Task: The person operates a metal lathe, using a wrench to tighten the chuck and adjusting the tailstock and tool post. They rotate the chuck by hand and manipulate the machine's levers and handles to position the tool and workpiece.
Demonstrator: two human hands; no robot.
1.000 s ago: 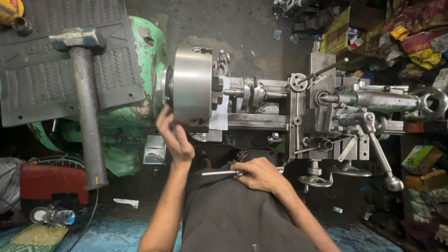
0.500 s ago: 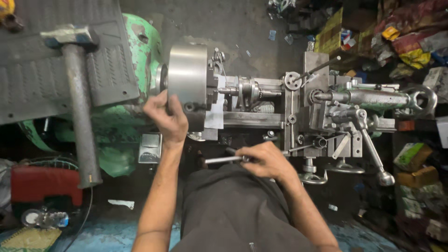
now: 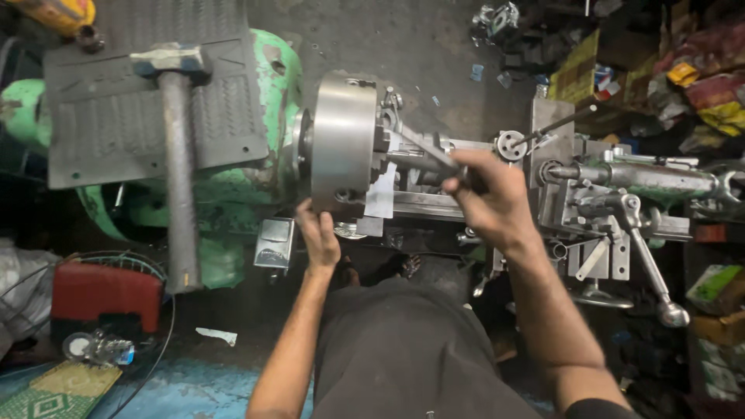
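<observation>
My left hand (image 3: 318, 237) rests open-fingered against the lathe chuck (image 3: 343, 146); my right hand (image 3: 489, 198) clamps a metal rod (image 3: 423, 151) beside it (cluttered, dim workshop; sledgehammer (image 3: 177, 155) farther left).

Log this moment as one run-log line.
left hand: on lower rim of lathe chuck | right hand: grip on thin metal rod angled toward chuck | hammer: lying on headstock mat

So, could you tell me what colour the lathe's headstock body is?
Green, seen in the head view: headstock body.
</observation>
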